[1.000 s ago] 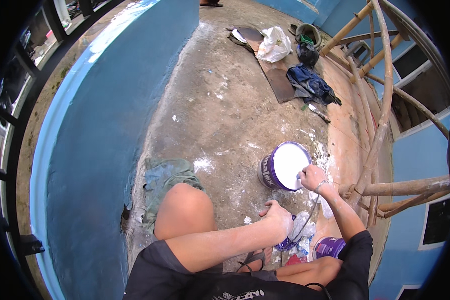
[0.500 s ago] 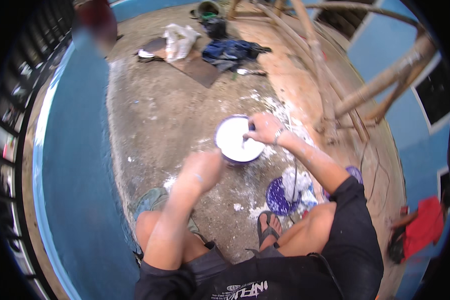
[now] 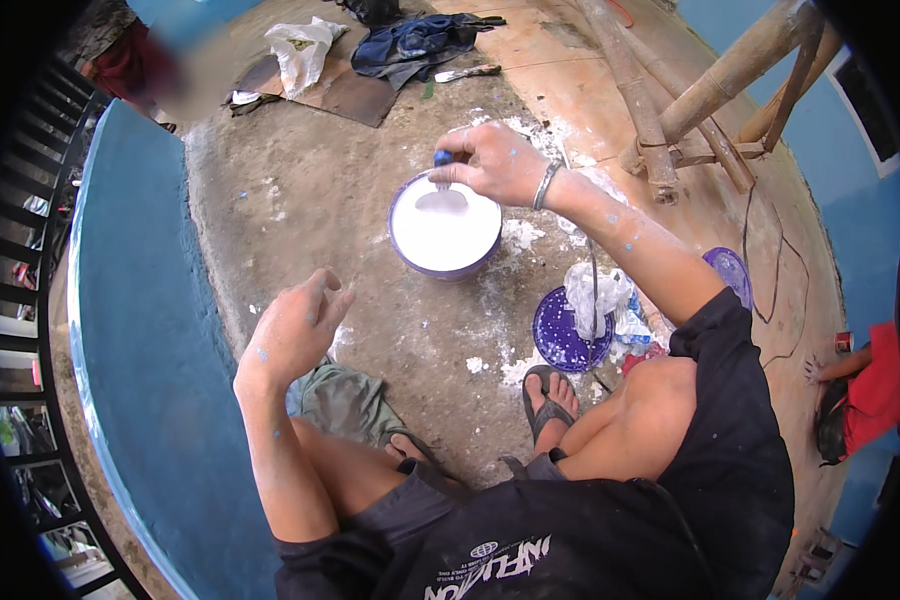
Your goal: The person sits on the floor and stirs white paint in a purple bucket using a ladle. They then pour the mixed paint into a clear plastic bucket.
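My right hand [image 3: 490, 163] is closed round the blue handle of a putty knife [image 3: 442, 203], held over the far side of a bucket. The knife's wide blade hangs just above or touches the white paste [image 3: 445, 240]; I cannot tell which. The round bucket [image 3: 446, 274] has a purple rim and is filled nearly to the top with this smooth paste. To the bucket's left, my left hand [image 3: 295, 325] hovers above the ground with its fingers apart and holds nothing. Flecks of paint dot both forearms.
A speckled purple lid [image 3: 562, 335] lies beside my right foot, with a crumpled white plastic bag [image 3: 592, 295] on it. Bamboo poles [image 3: 650, 120] stand at far right. A person in a red shirt [image 3: 875, 385] is on the right. A low blue wall [image 3: 135, 290] runs along the left.
My left hand has drawn back from the bucket, down and to the left, and its fingers have spread. My right hand has lifted, bringing the putty knife's blade into sight. The whole view has shifted.
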Demonstrator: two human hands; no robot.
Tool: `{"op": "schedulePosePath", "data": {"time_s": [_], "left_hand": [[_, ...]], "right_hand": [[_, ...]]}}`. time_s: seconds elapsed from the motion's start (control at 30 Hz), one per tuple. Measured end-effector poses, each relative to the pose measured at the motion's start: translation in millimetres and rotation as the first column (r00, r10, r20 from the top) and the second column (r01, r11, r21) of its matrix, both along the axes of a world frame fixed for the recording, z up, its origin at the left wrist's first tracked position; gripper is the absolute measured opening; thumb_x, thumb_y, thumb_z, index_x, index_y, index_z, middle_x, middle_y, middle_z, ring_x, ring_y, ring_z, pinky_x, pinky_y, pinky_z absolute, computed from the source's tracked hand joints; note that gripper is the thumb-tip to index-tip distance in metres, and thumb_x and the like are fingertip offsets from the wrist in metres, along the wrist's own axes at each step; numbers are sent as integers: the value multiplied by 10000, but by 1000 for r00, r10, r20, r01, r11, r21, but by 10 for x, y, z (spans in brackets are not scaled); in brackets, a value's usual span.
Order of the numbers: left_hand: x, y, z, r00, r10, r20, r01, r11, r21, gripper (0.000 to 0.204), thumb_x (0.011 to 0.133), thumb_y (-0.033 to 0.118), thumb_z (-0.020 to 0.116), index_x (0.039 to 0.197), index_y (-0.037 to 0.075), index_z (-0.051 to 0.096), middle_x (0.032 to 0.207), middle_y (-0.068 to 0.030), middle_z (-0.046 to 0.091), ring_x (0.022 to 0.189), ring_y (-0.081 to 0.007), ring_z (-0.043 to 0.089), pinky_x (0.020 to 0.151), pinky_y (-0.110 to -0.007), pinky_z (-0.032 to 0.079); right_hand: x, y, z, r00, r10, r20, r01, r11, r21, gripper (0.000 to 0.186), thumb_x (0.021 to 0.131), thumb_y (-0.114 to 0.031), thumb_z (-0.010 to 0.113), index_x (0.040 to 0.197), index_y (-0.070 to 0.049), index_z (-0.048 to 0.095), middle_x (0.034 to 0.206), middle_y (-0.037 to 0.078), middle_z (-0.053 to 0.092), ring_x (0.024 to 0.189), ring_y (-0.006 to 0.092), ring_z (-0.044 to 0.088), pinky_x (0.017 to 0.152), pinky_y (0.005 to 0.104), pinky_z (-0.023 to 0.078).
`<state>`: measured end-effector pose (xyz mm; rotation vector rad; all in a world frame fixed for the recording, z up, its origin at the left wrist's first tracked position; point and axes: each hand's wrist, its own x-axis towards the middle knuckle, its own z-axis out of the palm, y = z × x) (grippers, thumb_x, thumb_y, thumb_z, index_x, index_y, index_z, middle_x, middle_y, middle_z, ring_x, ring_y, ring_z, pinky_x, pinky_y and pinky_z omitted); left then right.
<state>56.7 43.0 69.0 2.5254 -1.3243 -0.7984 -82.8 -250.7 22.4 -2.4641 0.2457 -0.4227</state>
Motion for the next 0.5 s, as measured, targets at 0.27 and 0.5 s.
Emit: {"op": "schedulePosePath", "data": {"time_s": [0.27,0.5], "left_hand": [[16,-59,-89,999,-25,-32,26,999,42,410,1039,329,560,1219,-33,627,1026,-289,712,1035,-442,674,910,-494,514],[8,-28,-59,999,-5,-48,8,998,62,403,1045,335,553,1228,-16,632,1072,-282,711,1078,-435,666,938,-490,512]], "right_hand": [[107,77,-768,998,17,-59,-21,997,-67,278,936,-315,709,1007,-46,720,865,212,710,860,402,695,772,475,532],[194,-39,-897,959,-128,-254,188,955,228,277,973,-275,697,908,-5,715,709,64,680,677,113,652,610,307,479]]}}
